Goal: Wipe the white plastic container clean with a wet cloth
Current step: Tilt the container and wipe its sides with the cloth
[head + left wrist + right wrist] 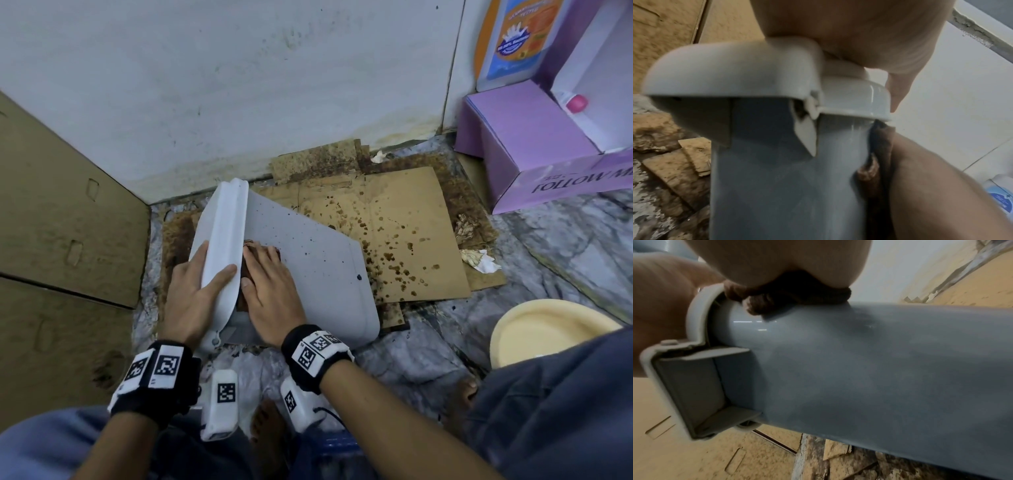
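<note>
The white plastic container (308,267) lies on its side on stained cardboard, dark specks dotted over its upward face. My left hand (191,294) grips the lid end (226,233), thumb across the top and fingers on the far side. My right hand (270,287) lies flat with straight fingers on a brown cloth (247,246), pressing it against the container's side just beside the lid. The left wrist view shows the lid (735,68) and the cloth (877,154) squeezed against the body. In the right wrist view the cloth (787,296) bunches under my palm on the container (859,369).
Stained cardboard sheet (394,233) spreads under and right of the container. A big cardboard box (61,222) stands left, the wall (239,85) behind. A purple box (534,147) and a bottle (513,41) sit at far right, a yellow basin (541,332) near right, crumpled tissue (479,260) between.
</note>
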Demonstrator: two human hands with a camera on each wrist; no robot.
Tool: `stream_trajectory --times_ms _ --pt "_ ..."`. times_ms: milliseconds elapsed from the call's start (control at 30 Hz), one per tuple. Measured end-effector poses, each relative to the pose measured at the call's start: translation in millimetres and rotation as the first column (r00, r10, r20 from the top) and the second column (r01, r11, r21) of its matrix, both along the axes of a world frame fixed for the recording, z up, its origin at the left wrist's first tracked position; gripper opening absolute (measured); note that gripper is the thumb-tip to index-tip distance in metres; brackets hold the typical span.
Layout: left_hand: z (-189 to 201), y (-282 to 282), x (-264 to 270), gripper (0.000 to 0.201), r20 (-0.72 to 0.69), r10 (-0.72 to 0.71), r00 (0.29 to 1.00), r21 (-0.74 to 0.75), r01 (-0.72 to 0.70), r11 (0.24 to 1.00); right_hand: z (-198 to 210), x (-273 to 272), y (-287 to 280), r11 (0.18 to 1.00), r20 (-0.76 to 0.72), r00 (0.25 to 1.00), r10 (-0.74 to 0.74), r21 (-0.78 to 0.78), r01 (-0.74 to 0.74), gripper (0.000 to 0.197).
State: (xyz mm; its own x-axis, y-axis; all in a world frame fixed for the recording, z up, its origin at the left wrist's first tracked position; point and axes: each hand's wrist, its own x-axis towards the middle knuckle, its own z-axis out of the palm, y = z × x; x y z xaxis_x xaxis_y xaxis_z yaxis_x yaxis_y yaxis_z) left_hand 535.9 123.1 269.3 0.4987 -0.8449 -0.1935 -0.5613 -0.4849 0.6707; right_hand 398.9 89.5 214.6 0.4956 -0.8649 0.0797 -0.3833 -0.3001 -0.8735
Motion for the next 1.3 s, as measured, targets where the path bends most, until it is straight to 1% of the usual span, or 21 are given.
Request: stream_trajectory --times_ms 67,133,233,300,400,467,533,667,767,833,900,967,1033,1100,1167,1233,1267,1300 --pt "-3.1 -0.7 4.8 0.087 0.003 0.002 1.0 -0.009 -0.002 1.0 -4.2 1.2 0.0 1.0 -0.008 1.0 -0.008 0.003 0.008 0.053" --pt "-8.7 -1.7 8.4 0.082 0.024 0.027 0.999 -0.019 -0.027 0.999 -11.8 0.0 -0.1 1.0 -0.01 1.0 -0.019 0.007 0.019 0.054" --pt "-7.6 3.8 -9.2 0.08 0.082 0.052 0.995 -0.01 -0.052 0.999 -34.6 -13.6 -0.2 0.997 -0.033 0.997 -0.067 0.034 0.068 0.056" --pt "-5.1 9.6 -17.2 0.083 0.062 0.037 0.997 -0.003 -0.037 0.999 -54.7 -28.9 0.3 0.99 -0.075 0.992 -0.105 0.089 0.112 0.057" --pt "-6.0 14.9 -17.1 0.08 0.026 0.006 1.0 -0.05 -0.004 0.999 -76.2 -46.7 2.6 0.97 -0.141 0.981 -0.137 0.18 0.161 0.056" --pt "-6.8 13.2 -16.0 0.08 0.036 -0.003 0.999 -0.077 0.006 0.997 -76.2 -48.0 3.6 0.961 -0.159 0.976 -0.149 0.209 0.18 0.055" --pt "-10.7 8.9 -9.0 0.08 0.034 0.006 0.999 -0.087 -0.003 0.996 -63.2 -39.1 4.3 0.966 -0.136 0.98 -0.146 0.193 0.17 0.054" --pt "-23.5 -5.8 15.5 0.078 -0.016 0.005 1.0 -0.074 -0.006 0.997 -18.0 -3.7 8.2 0.999 -0.037 0.999 -0.012 0.029 0.013 0.055" --pt "-24.6 -15.9 20.9 0.075 -0.043 0.006 0.999 -0.058 -0.008 0.998 -6.0 9.4 3.4 1.0 -0.006 1.0 0.01 -0.009 -0.01 0.055" --pt "-23.9 -20.8 23.7 0.075 -0.049 0.004 0.999 -0.058 -0.007 0.998 -12.6 5.6 -2.0 0.999 -0.01 1.0 0.02 -0.025 -0.02 0.054" --pt "-24.0 -24.4 25.5 0.074 -0.061 0.009 0.998 -0.061 -0.013 0.998 -26.4 -6.0 -7.9 1.0 -0.021 1.0 0.003 -0.007 -0.004 0.054" --pt "-24.2 -26.6 25.4 0.073 -0.068 0.022 0.997 -0.065 -0.027 0.998 -45.0 -24.3 -15.0 0.995 -0.049 0.997 -0.062 0.072 0.066 0.055" --pt "-22.9 -28.8 22.7 0.075 -0.055 0.018 0.998 -0.072 -0.022 0.997 -66.2 -47.1 -21.5 0.975 -0.122 0.984 -0.127 0.167 0.146 0.054" --pt "-21.3 -31.7 20.0 0.076 -0.046 0.009 0.999 -0.071 -0.012 0.997 -82.7 -67.8 -26.5 0.939 -0.201 0.968 -0.148 0.277 0.202 0.052" --pt "-19.2 -36.2 17.3 0.076 -0.044 0.004 0.999 -0.068 -0.007 0.998 -94.4 -73.7 -30.3 0.913 -0.261 0.954 -0.148 0.336 0.233 0.054" --pt "-16.6 -41.5 14.9 0.076 -0.045 0.014 0.999 -0.065 -0.017 0.998 -92.2 -67.1 -31.9 0.926 -0.28 0.945 -0.17 0.283 0.25 0.065" --pt "-14.4 -43.7 13.8 0.077 -0.043 0.025 0.999 -0.059 -0.027 0.998 -84.4 -60.9 -31.7 0.936 -0.268 0.948 -0.172 0.255 0.241 0.065" --pt "-12.6 -46.6 12.9 0.077 -0.042 0.03 0.999 -0.058 -0.033 0.998 -73.9 -53.8 -31.0 0.944 -0.239 0.958 -0.161 0.245 0.219 0.059"
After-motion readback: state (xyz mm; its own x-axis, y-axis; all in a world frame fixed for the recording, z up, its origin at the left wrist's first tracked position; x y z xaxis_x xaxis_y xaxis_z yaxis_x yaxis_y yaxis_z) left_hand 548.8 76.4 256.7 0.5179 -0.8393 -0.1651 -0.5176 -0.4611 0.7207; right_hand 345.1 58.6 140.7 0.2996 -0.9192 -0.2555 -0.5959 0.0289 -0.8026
